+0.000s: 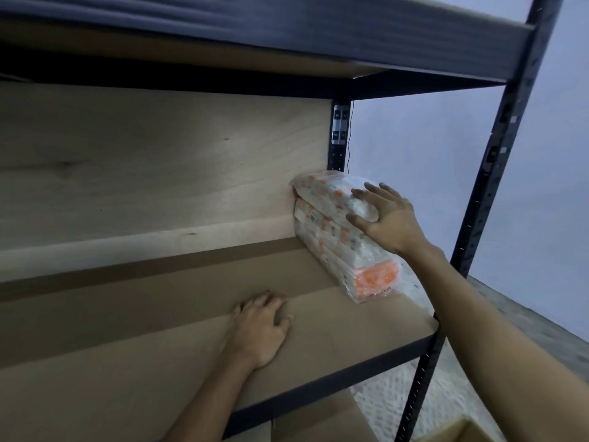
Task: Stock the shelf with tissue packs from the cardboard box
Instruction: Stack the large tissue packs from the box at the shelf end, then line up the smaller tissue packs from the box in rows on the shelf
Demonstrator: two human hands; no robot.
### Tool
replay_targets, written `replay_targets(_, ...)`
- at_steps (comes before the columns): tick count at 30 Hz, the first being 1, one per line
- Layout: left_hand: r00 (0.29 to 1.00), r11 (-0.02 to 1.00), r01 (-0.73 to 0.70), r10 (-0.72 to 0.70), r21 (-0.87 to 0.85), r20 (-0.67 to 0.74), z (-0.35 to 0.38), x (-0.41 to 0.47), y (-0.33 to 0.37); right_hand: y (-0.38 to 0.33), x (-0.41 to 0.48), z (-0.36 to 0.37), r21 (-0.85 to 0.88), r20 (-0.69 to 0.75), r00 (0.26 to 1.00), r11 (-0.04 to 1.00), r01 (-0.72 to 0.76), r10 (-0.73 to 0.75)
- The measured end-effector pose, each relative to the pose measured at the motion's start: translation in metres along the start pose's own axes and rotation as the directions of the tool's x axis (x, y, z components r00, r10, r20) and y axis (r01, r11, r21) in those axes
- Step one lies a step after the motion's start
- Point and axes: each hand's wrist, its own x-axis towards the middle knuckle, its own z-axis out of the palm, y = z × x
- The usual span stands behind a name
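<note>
A stack of white and orange tissue packs in clear plastic wrap stands at the right end of the brown shelf board, pushed into the back corner. My right hand lies flat on the top pack's near end, fingers spread, not gripping it. My left hand rests palm down on the bare shelf board to the left of the stack, fingers slightly curled, holding nothing. Only a corner of the cardboard box shows at the bottom right.
A black metal upright frames the right front of the shelf, and an upper shelf hangs close overhead. A wooden back panel closes the rear. A lower shelf board shows below, and patterned floor to the right.
</note>
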Motion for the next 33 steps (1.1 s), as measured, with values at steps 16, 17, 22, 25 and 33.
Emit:
replay_targets(16,0.982,0.97,-0.187,0.185,-0.152,-0.031,-0.014,-0.051,0.036,-0.018,-0.148,-0.02,0.076,0.093,0.994,0.995,-0.058,0.051)
replay_targets(17,0.976,0.961,-0.218,0.213,-0.172,-0.046,-0.013,-0.057,0.044,-0.018,-0.164,-0.019,0.081,0.11,0.991,0.993,-0.082,0.073)
replay_targets(22,0.942,0.9,-0.336,0.318,-0.28,-0.106,0.005,-0.109,0.086,-0.009,-0.254,-0.009,0.032,0.196,0.963,0.981,-0.193,0.184)
replay_targets(25,0.921,0.866,-0.388,0.379,-0.315,-0.094,0.035,-0.144,0.104,-0.001,-0.306,-0.001,-0.001,0.27,0.931,0.967,-0.254,0.245)
replay_targets(33,0.927,0.909,-0.253,0.326,-0.332,0.184,0.141,-0.212,0.101,0.032,-0.422,0.039,-0.044,0.509,0.785,0.921,-0.387,0.354)
